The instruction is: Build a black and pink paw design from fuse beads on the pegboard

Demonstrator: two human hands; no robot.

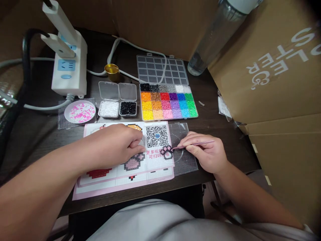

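Observation:
My right hand [207, 152] grips pink tweezers [198, 144] like a pen. Their tip points left and reaches the edge of a small paw-shaped piece of fuse beads [166, 152], black-edged with pink and white inside. This piece lies on a clear pegboard [159, 172] over the printed pattern sheet [100, 190]. My left hand [124, 142] is closed over the sheet, fingers curled and thumb close to them; whatever they may hold is hidden. Just under it shows a printed pink paw pattern [132, 163]. A second clear pegboard [184, 164] sticks out at the right.
Behind the sheet stands an open, sorted bead box [169, 102]. To its left are small boxes of white beads [108, 109] and black beads [128, 108], and a dish of pink and white beads [80, 111]. A power strip [70, 67], gold cup [112, 72] and bottle [213, 40] stand behind.

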